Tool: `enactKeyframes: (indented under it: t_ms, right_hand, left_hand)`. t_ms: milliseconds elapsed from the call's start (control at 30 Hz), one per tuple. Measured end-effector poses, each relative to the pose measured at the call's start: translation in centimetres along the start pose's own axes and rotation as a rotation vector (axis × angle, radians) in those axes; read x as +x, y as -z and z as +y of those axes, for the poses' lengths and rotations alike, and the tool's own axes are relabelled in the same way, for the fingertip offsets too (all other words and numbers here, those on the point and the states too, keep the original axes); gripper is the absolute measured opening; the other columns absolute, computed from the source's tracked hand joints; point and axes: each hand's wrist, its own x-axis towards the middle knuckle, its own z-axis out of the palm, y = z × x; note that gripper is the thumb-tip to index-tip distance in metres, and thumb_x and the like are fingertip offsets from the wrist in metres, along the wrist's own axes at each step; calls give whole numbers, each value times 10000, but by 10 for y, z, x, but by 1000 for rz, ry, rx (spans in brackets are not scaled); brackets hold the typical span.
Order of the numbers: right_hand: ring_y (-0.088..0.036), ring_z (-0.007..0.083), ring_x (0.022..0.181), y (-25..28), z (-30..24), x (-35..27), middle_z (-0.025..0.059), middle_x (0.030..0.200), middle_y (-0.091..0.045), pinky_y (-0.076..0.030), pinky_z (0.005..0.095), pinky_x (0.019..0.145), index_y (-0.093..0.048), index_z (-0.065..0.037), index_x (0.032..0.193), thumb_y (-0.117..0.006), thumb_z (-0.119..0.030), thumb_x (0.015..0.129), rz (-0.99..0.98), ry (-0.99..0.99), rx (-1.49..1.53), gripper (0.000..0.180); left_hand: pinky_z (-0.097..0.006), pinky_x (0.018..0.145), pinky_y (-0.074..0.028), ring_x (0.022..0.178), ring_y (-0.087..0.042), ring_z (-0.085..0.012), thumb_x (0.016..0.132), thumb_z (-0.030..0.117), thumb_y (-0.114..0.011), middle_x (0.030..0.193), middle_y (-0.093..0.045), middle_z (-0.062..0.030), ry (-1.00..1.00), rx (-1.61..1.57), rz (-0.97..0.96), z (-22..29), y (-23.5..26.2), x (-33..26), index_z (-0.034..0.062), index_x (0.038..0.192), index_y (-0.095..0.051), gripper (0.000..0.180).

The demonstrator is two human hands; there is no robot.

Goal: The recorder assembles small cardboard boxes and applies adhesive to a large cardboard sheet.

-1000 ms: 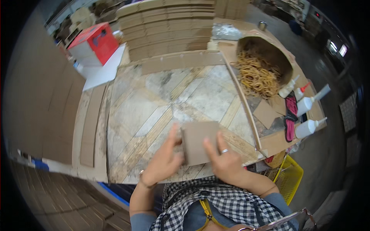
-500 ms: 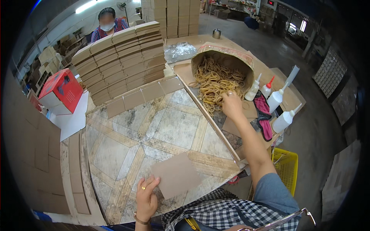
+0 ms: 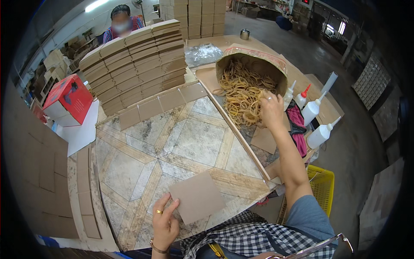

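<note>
Head view: since half a second ago your right hand [image 3: 271,110] has stayed in the heap of rubber bands [image 3: 243,93] spilling from the brown sack [image 3: 254,58], fingers curled into the bands, though whether they pinch any I cannot tell. Your left hand [image 3: 165,222] still pins the flat cardboard piece [image 3: 197,196] at the near table edge. Packages: red-and-white box [image 3: 69,97] far left, stacked cardboard flats [image 3: 138,64] behind, white glue bottles [image 3: 312,114] right.
</note>
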Motion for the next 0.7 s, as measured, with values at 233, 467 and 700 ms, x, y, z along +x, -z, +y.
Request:
enactKeyframes:
  t_ms: [233, 467, 700]
  right_hand:
    - [-632, 328, 889, -10, 10, 16, 207, 928, -638, -465, 460, 771, -648, -48, 830, -525, -54, 757, -645, -184, 23, 143]
    - [-622, 384, 795, 9, -1, 20, 216, 847, -635, -489, 471, 680, -581, -27, 844, -514, -60, 747, -414, -178, 205, 123]
    - [-633, 291, 648, 124, -178, 11, 156, 743, -644, -499, 351, 593, -642, -51, 935, -591, -88, 788, -627, 138, 1306, 160]
  left_hand:
    - [-395, 935, -423, 1156, -507, -368, 683, -98, -443, 1256, -517, -209, 0, -67, -11, 2, 0, 5, 32, 1112, -624, 483]
    - [-385, 904, -439, 1069, -564, -347, 707, -50, -446, 1166, -586, -205, 7, -98, -25, 1, 12, 12, 9, 1158, -582, 475]
    - [-310, 847, -443, 929, -593, -195, 858, 129, -561, 1051, -627, -122, 147, -231, -20, 7, 27, 28, 4, 1248, -495, 415]
